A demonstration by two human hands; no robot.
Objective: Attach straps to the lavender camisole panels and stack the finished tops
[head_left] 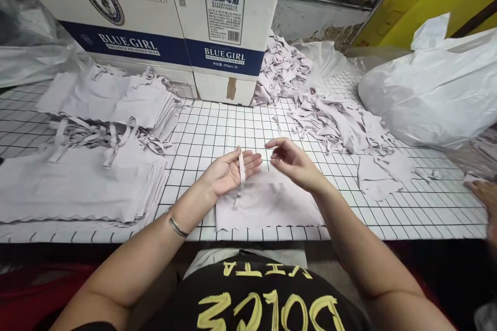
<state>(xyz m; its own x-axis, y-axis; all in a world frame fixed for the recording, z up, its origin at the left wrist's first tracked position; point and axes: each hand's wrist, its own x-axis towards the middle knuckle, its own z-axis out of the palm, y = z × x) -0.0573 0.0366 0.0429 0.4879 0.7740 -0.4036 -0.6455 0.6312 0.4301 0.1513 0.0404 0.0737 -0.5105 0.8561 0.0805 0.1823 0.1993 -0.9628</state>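
Note:
A pale pink strappy garment piece (275, 207) lies flat on the gridded tabletop in front of me. One thin strap (242, 168) rises from its left side. My left hand (233, 170) is turned palm up, its thumb pinning that strap against the fingers. To the right, over the garment's upper edge, hovers my right hand (293, 163). Its fingers are curled but apart, with nothing visible between them.
Two stacks of similar garments (77, 181) lie at the left. Behind stands a Blue Girl beer carton (174, 26). Loose fabric pieces (337, 119) and a white plastic bag (430, 88) occupy the right. Another person's hand (483, 191) shows at the right edge.

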